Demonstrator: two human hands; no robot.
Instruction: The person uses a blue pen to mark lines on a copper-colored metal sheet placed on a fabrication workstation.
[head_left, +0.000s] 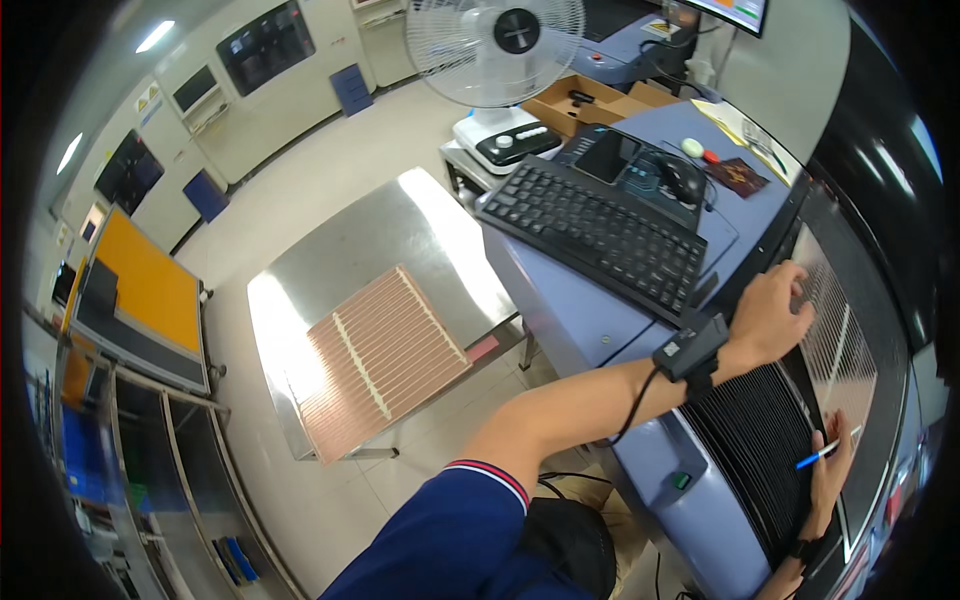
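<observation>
R hand point(832, 468) w/ pen point(813, 458) partly hides striped panel point(838, 335).

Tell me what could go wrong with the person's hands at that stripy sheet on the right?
The blue-and-white pen in the right hand is close to the striped sheet, so it might scratch or mark it. The cable hanging from the black device on the left forearm could snag on something. And the coppery sheet lies by the edge of the metal table, so a bump might knock it off.
</observation>
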